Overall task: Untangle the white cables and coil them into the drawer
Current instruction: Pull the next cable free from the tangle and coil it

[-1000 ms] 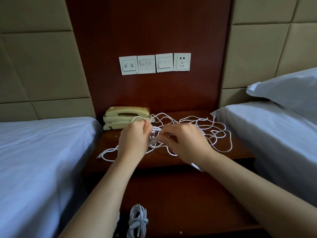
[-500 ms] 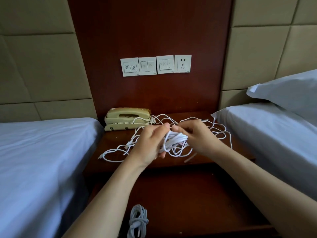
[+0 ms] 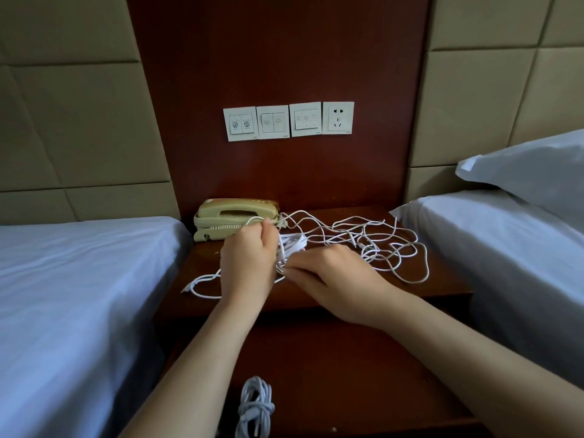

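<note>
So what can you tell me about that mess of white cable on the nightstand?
The white cable tangle is thin, smooth-looking cord sprawled in loose overlapping loops across the dark wooden nightstand, one plug end trailing front-left. The left hand grips a gathered bunch of loops; the right hand appears to pinch strands beside it.

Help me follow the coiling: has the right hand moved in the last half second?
Yes. The right hand has dropped toward the front edge of the nightstand, farther from the telephone.
</note>
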Tool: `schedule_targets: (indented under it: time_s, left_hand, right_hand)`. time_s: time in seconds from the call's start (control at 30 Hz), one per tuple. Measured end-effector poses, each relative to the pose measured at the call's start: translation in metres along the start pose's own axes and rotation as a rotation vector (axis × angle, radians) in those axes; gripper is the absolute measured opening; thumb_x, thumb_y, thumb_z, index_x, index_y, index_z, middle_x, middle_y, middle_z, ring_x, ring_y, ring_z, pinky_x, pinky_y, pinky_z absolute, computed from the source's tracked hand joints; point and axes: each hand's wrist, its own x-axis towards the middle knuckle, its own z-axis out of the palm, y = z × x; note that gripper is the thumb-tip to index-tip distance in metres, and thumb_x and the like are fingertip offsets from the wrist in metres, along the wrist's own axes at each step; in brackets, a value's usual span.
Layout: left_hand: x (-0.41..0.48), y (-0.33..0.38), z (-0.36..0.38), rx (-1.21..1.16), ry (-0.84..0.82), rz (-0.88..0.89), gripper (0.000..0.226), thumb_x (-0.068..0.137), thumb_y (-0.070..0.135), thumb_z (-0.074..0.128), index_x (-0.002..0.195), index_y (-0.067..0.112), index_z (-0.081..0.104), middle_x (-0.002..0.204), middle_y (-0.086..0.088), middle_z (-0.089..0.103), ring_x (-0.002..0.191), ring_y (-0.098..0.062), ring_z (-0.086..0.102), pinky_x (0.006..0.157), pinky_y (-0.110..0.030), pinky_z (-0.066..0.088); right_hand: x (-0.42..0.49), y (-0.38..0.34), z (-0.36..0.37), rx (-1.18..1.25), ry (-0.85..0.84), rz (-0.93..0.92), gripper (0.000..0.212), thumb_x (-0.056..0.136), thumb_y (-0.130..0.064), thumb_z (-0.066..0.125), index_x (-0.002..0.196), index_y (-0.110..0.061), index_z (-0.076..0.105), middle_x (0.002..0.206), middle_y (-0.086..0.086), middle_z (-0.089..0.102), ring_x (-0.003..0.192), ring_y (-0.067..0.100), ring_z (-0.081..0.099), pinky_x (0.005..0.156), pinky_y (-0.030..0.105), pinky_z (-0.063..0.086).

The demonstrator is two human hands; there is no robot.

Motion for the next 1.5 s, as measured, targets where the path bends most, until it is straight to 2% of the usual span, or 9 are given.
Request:
schedule_targets:
  time_s: [0.2,0.4,0.5,0.63,0.8,0.93,1.17,1.33,1.5]
  left_hand:
    - [-0.005,0.001,0.006,0.004,-0.274,0.197,0.046,0.095,0.035,0.034,0.066,0.008,0.056,0.059,-0.008,0.057,0.063,-0.03,0.054,0.058,-0.037,0.037]
    - [-0.014,0.016,0.006,-0.419,-0.42,0.084,0.054,0.1,0.018,0.037,0.047,0.011,0.042,0.033,0.004,0.042,0.034,-0.009,0.041,0.045,-0.025,0.036]
    - [-0.015,0.018,0.007,-0.566,-0.345,-0.028,0.057,0.101,0.018,0.035,0.045,0.01,0.042,0.033,0.004,0.039,0.034,-0.009,0.037,0.044,-0.02,0.033]
    - [-0.009,0.011,0.009,-0.552,-0.081,-0.282,0.052,0.1,0.018,0.037,0.049,0.009,0.039,0.033,0.006,0.036,0.032,-0.007,0.032,0.037,-0.019,0.027]
    - [-0.004,0.001,0.004,-0.227,0.11,-0.173,0.052,0.097,0.018,0.036,0.045,0.014,0.028,0.041,0.001,0.032,0.041,-0.012,0.029,0.044,-0.028,0.02]
    - [-0.007,0.002,0.005,-0.21,0.108,-0.044,0.05,0.094,0.016,0.039,0.046,0.02,0.026,0.038,0.006,0.028,0.04,-0.01,0.036,0.043,-0.023,0.02]
    - [-0.02,0.014,0.014,-0.167,0.049,0.055,0.046,0.099,0.014,0.036,0.055,0.026,0.027,0.046,0.009,0.032,0.046,-0.005,0.04,0.049,-0.028,0.019]
    - [-0.028,0.025,0.017,-0.206,0.043,0.035,0.038,0.1,0.017,0.032,0.062,0.026,0.03,0.055,0.01,0.037,0.049,-0.006,0.037,0.048,-0.019,0.028]
    - [-0.032,0.03,0.018,-0.221,-0.038,-0.035,0.035,0.099,0.016,0.031,0.065,0.021,0.034,0.056,0.004,0.043,0.052,-0.008,0.039,0.05,-0.025,0.026]
  right_hand:
    - [0.002,0.012,-0.02,0.087,0.156,0.108,0.021,0.087,-0.036,0.058,0.067,-0.032,0.052,0.054,-0.014,0.045,0.051,0.007,0.041,0.051,0.028,0.036]
    - [0.0,0.035,-0.027,0.396,0.113,0.272,0.04,0.089,-0.036,0.056,0.056,-0.018,0.044,0.05,-0.01,0.033,0.05,0.005,0.028,0.046,0.019,0.022]
    - [0.0,0.036,-0.012,0.418,0.122,0.291,0.037,0.092,-0.031,0.053,0.061,-0.012,0.055,0.053,0.007,0.042,0.05,0.009,0.032,0.048,0.027,0.025]
    - [0.0,0.014,0.002,0.174,-0.01,0.205,0.026,0.096,-0.014,0.049,0.073,-0.005,0.058,0.062,0.004,0.053,0.053,0.011,0.042,0.054,0.028,0.032]
    - [-0.001,-0.007,0.003,-0.163,-0.073,0.084,0.02,0.095,-0.015,0.045,0.075,-0.017,0.044,0.067,0.003,0.053,0.058,0.03,0.049,0.055,0.044,0.043]
    - [-0.004,-0.016,-0.006,-0.315,0.185,0.04,0.022,0.087,-0.021,0.049,0.065,-0.016,0.051,0.05,0.0,0.052,0.039,0.028,0.046,0.037,0.034,0.038]
    - [-0.001,-0.011,-0.02,0.17,0.387,0.283,0.008,0.084,-0.013,0.065,0.076,-0.013,0.062,0.064,-0.002,0.067,0.055,0.013,0.061,0.056,0.036,0.05]
    - [-0.001,-0.006,-0.022,0.415,0.406,0.322,0.008,0.084,-0.008,0.067,0.079,-0.01,0.061,0.063,0.006,0.067,0.055,0.024,0.062,0.056,0.045,0.051]
    - [-0.002,-0.001,-0.02,0.389,0.388,0.269,0.003,0.086,-0.011,0.065,0.085,-0.011,0.062,0.063,0.0,0.065,0.057,0.02,0.061,0.055,0.038,0.049]
